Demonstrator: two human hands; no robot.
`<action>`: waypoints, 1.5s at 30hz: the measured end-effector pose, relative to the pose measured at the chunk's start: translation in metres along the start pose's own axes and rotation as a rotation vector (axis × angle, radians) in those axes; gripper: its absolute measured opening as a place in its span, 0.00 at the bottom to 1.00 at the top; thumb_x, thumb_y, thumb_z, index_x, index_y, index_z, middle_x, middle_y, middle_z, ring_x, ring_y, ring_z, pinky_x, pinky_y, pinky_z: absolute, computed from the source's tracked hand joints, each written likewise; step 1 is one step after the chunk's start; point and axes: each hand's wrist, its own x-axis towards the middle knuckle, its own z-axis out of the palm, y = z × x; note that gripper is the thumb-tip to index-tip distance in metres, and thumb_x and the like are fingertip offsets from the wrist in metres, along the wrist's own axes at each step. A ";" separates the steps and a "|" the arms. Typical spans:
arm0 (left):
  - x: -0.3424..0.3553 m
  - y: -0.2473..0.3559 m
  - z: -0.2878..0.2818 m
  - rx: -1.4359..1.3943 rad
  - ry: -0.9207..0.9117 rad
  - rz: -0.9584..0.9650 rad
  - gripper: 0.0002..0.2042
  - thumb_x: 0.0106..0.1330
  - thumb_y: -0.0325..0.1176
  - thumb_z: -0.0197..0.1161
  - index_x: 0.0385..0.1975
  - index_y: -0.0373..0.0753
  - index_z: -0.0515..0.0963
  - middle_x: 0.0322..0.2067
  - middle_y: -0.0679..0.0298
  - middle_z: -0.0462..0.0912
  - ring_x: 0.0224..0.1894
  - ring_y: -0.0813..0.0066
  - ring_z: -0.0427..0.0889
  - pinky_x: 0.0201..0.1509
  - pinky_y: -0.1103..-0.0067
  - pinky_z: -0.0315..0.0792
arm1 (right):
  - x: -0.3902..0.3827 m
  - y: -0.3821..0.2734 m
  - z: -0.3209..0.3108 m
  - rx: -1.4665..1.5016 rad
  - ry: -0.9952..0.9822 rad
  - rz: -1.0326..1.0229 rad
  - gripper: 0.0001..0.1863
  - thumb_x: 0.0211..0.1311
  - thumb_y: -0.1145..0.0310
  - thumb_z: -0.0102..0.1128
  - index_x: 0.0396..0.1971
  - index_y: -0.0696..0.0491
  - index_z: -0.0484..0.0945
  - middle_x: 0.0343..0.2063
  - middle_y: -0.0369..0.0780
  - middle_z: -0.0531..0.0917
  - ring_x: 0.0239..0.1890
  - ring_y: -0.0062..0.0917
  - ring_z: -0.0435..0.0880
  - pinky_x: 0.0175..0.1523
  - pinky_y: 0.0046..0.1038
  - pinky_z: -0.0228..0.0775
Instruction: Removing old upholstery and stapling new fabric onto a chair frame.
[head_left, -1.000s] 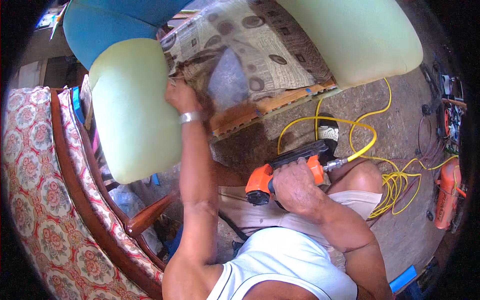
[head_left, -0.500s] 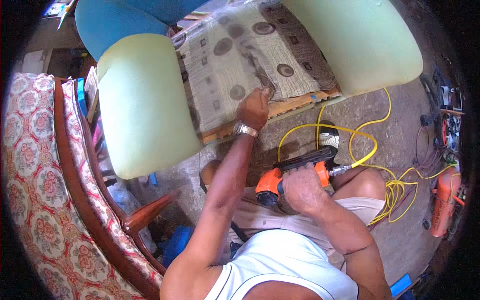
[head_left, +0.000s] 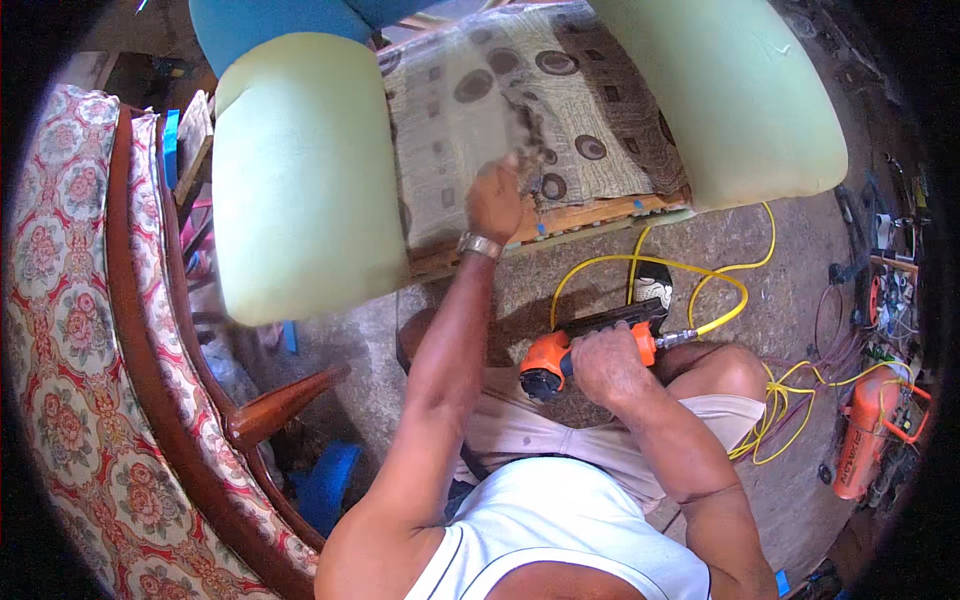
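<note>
A patterned fabric (head_left: 590, 110) with dark circles and squares covers the seat between two pale green padded arms. My left hand (head_left: 494, 203) is closed on its front part, where the cloth bunches up and blurs; the fingertips are partly hidden. Just right of this hand, a strip of the bare wooden rail (head_left: 580, 220) shows below the fabric's edge. Low over my lap, my right hand (head_left: 607, 365) wraps round the grip of an orange and black air nail gun (head_left: 545, 360). A yellow hose (head_left: 735, 305) joins it through a metal coupling.
Left and right of the fabric rise the green padded arms (head_left: 300, 180) (head_left: 750, 110). A floral sofa (head_left: 85, 300) with brown wooden trim fills the left side. Yellow hose coils lie on the floor at right, near an orange cylinder (head_left: 862, 440).
My left hand has pulled the fabric's front edge back and up, exposing more of the wooden rail. My right hand keeps the nail gun in nearly the same place. The view has shifted slightly.
</note>
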 end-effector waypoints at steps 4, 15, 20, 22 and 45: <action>-0.013 0.036 0.008 0.412 -0.144 0.029 0.17 0.76 0.46 0.54 0.37 0.38 0.80 0.34 0.45 0.84 0.40 0.40 0.83 0.44 0.54 0.75 | -0.004 -0.006 -0.001 0.019 -0.064 0.004 0.10 0.59 0.63 0.60 0.36 0.47 0.89 0.35 0.40 0.90 0.39 0.32 0.89 0.47 0.41 0.69; -0.077 0.026 0.011 0.391 -0.408 0.410 0.13 0.68 0.42 0.62 0.41 0.37 0.81 0.39 0.52 0.83 0.42 0.49 0.82 0.49 0.58 0.75 | 0.004 0.002 -0.007 0.072 -0.183 -0.042 0.11 0.59 0.63 0.60 0.36 0.49 0.87 0.34 0.40 0.89 0.41 0.33 0.88 0.50 0.40 0.70; -0.095 0.067 -0.062 0.218 -0.824 0.266 0.13 0.65 0.28 0.65 0.49 0.39 0.82 0.43 0.52 0.84 0.47 0.50 0.83 0.53 0.62 0.77 | 0.003 0.001 -0.011 0.044 -0.092 -0.051 0.10 0.57 0.62 0.62 0.36 0.48 0.88 0.33 0.39 0.89 0.40 0.32 0.88 0.50 0.40 0.70; -0.087 0.086 -0.073 0.141 -0.760 0.250 0.14 0.64 0.27 0.65 0.49 0.40 0.83 0.44 0.52 0.84 0.48 0.51 0.83 0.53 0.63 0.77 | 0.002 0.003 -0.009 0.050 -0.070 -0.040 0.10 0.57 0.62 0.63 0.36 0.48 0.88 0.33 0.39 0.89 0.41 0.33 0.88 0.50 0.40 0.70; 0.040 0.057 0.078 -0.620 -0.169 -0.654 0.30 0.63 0.47 0.73 0.55 0.29 0.76 0.41 0.52 0.86 0.40 0.67 0.82 0.47 0.68 0.76 | 0.008 -0.002 -0.004 0.032 -0.198 -0.021 0.11 0.58 0.62 0.63 0.37 0.49 0.89 0.37 0.42 0.90 0.44 0.32 0.89 0.51 0.43 0.70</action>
